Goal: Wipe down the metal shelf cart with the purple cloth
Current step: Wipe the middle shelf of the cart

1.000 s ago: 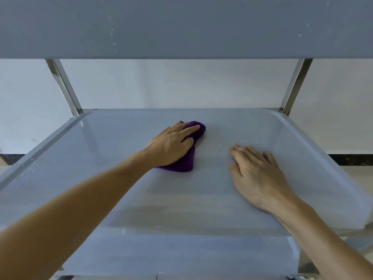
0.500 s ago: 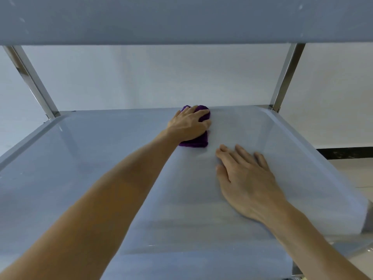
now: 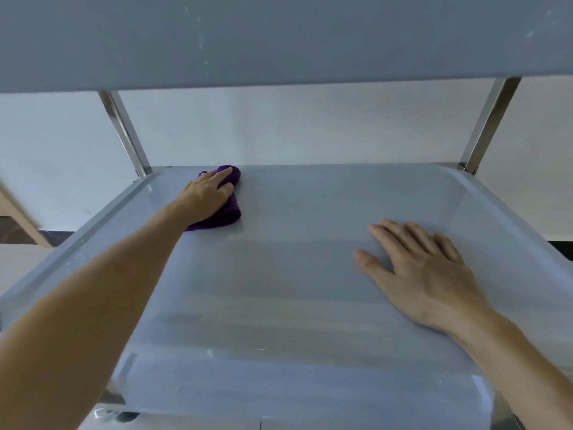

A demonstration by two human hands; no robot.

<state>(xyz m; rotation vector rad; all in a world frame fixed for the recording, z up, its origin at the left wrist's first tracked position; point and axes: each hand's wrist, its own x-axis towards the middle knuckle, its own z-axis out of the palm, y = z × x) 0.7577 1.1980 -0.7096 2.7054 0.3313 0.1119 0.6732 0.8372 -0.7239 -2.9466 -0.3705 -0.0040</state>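
Observation:
The metal shelf cart's middle shelf (image 3: pixel 310 290) fills the view, a shallow tray with raised edges. A bunched purple cloth (image 3: pixel 231 212) lies near its far left corner. My left hand (image 3: pixel 206 195) presses down on the cloth with fingers stretched over it, covering most of it. My right hand (image 3: pixel 424 274) lies flat on the bare shelf at the right, fingers spread, apart from the cloth.
The upper shelf (image 3: pixel 279 38) overhangs across the top of the view. Metal posts stand at the far left corner (image 3: pixel 124 135) and far right corner (image 3: pixel 486 128). A pale wall is behind the cart. A wooden piece (image 3: pixel 18 212) shows at far left.
My left hand has slid the cloth from the shelf's middle to the far edge and then left toward the far left corner. My right hand has stayed flat on the shelf.

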